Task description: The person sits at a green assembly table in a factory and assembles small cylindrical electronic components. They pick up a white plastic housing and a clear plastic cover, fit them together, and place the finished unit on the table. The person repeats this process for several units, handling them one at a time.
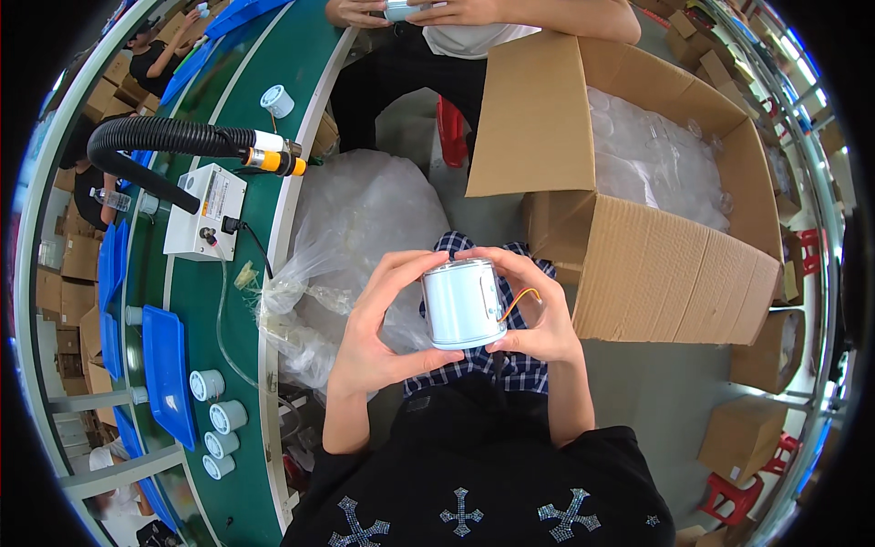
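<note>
Between my two hands, above my lap, I hold a pale blue cylindrical housing (462, 305) with a flanged lower rim and a metallic top edge. My left hand (385, 321) grips its left side, thumb at the bottom rim and fingers at the top. On the other side my right hand (540, 305) holds it the same way. Thin red and yellow wires (519, 299) come out of the housing's right side beside my right hand. The palms and parts of the fingers are turned away from view.
At left runs a green work table (260, 319) with several similar housings (228, 417), a blue tray (166, 374) and a white box device (208, 211) with a black flexible hose. A clear plastic bag (365, 210) bulges beside it. An open carton (674, 264) stands right; a co-worker's hands (428, 11) hold a housing ahead.
</note>
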A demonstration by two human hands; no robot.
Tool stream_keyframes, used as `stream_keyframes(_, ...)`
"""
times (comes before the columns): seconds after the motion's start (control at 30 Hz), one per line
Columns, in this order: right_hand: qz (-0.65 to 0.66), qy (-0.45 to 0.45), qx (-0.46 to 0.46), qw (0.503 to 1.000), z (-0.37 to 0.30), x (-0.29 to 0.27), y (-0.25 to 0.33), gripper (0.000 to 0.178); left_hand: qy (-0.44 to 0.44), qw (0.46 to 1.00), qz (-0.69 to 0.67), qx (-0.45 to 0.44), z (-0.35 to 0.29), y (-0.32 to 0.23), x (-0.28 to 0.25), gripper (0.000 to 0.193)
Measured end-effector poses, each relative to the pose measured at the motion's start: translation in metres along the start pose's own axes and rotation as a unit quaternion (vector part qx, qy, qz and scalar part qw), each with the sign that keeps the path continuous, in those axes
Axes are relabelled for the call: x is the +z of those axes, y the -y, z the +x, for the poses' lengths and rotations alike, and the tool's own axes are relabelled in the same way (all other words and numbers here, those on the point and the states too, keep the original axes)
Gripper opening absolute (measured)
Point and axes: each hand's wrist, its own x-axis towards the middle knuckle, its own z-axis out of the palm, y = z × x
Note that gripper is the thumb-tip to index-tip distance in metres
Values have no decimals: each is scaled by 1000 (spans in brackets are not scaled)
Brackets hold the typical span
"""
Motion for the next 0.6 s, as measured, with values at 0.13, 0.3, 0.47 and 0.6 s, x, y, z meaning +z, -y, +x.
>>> stream_keyframes(0.13,3,-2,2,1000,0,0,-2,85,-2,1000,18,-1,0,2,0,73)
stream_keyframes(0.3,-98,-1,-64,993,0,-4,2,78,-9,999,22,35,-3,12,2,77)
stream_keyframes(0.47,-285,-31,-68,956,5,2,14,77,-76,961,-262,-51,-9,40,19,80)
stream_keyframes(0.6,-119,-29,-56,991,14,10,7,77,-192,692,-688,-110,-15,74,15,65)
